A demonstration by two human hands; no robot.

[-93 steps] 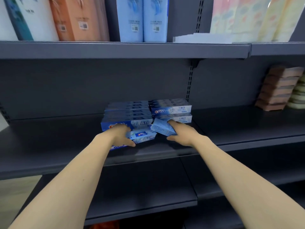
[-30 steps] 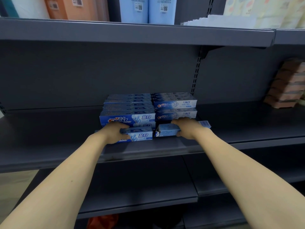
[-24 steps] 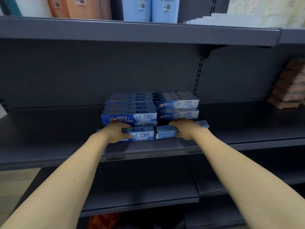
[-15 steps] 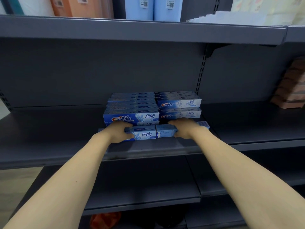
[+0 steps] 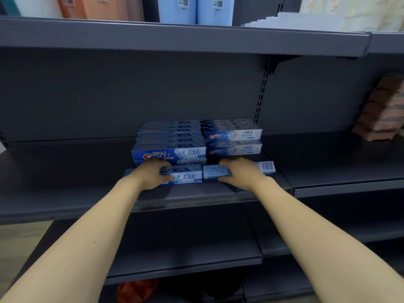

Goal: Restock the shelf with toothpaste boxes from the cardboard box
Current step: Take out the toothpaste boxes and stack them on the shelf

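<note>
Two stacks of blue toothpaste boxes stand on the dark grey middle shelf [image 5: 65, 193]: a left stack [image 5: 170, 147] and a paler right stack [image 5: 232, 136]. In front of them lie two single boxes end to end. My left hand [image 5: 150, 173] grips the left front box [image 5: 185, 174]. My right hand [image 5: 242, 172] rests over the right front box [image 5: 215, 171], whose barcode end [image 5: 266, 166] sticks out to the right. The cardboard box is out of view.
The upper shelf [image 5: 175, 38] carries tall orange and light blue packs [image 5: 177, 8] and white folded goods. A brown stack [image 5: 384, 110] sits at the far right of the middle shelf. Lower shelves lie below, with something red [image 5: 137, 289] near the floor.
The right hand's box has turned from tilted to flat and lined up with the left front box. Both hands have stayed on their boxes and slid them slightly back toward the stacks.
</note>
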